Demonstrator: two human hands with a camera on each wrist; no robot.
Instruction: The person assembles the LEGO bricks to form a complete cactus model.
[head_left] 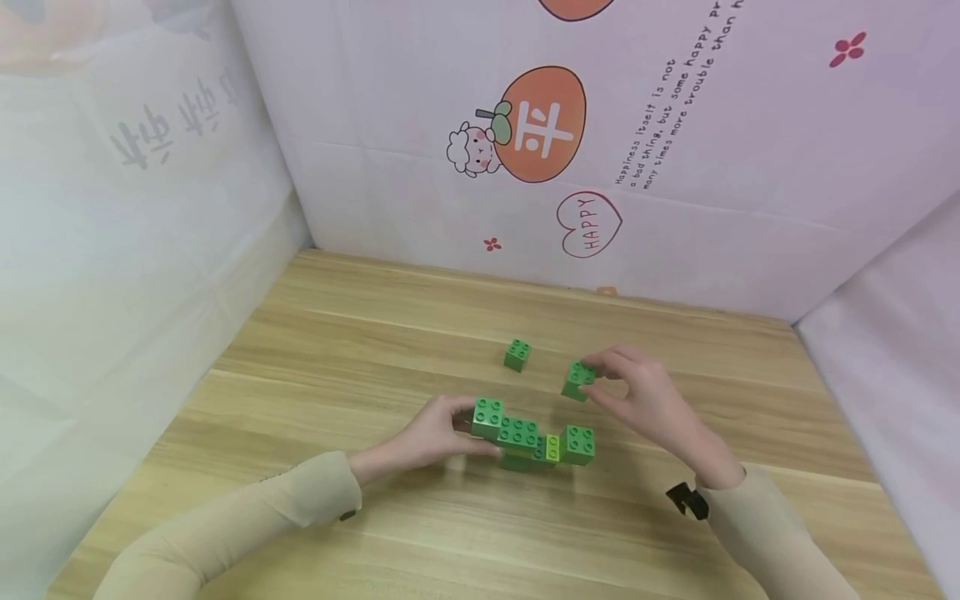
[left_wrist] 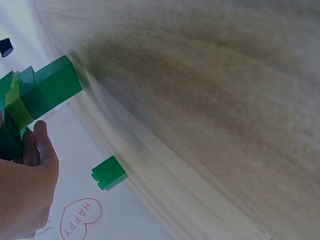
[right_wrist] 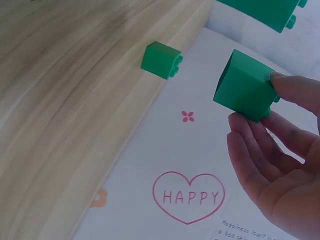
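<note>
My left hand [head_left: 429, 435] holds a joined build of toy building blocks [head_left: 517, 432] by its left end, thumb on the near side. The build is mostly green, with a yellow-green block [head_left: 552, 448] between the middle and a raised green block [head_left: 578, 445] at the right end. In the left wrist view, fingers curl behind the build [left_wrist: 55, 82]. My right hand [head_left: 651, 398] pinches a single green block [right_wrist: 245, 87] between thumb and fingers, behind the build's right end. Its hollow underside faces away from the palm, and studs show near the fingertips.
Another green block [head_left: 517, 355] stands studs-up on the wooden table [head_left: 360, 325], beyond the build. Printed white cloth [head_left: 420, 200] walls in the back and both sides. A black strap end [head_left: 687, 502] hangs at the right cuff.
</note>
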